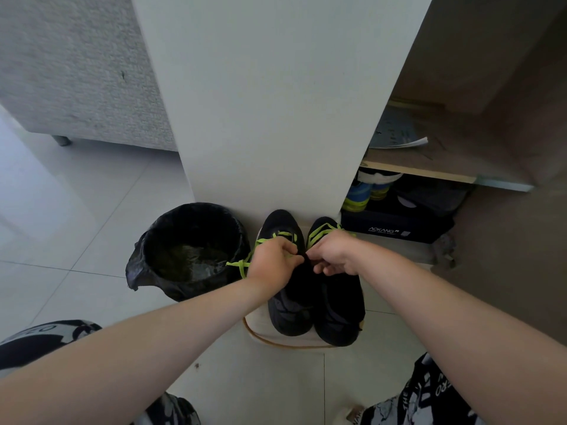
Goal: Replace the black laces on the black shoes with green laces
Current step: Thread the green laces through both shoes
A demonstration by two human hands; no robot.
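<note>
Two black shoes stand side by side on a small pale stool (260, 328), toes toward a white pillar. The left shoe (290, 305) carries a green lace (242, 265) whose loose end trails off its left side. A green lace (319, 233) also crosses the right shoe (340, 308) near the toe. My left hand (273, 265) sits over the left shoe with fingers curled, pinching at the lace area. My right hand (334, 256) meets it from the right, fingers curled and pinching the same spot. What exactly lies between the fingertips is hidden.
A bin (187, 250) lined with a black bag stands just left of the shoes. The white pillar (270, 102) rises behind them. To the right, an open cabinet holds a dark shoe box (395, 223) and other footwear. A grey sofa (76, 72) is at upper left.
</note>
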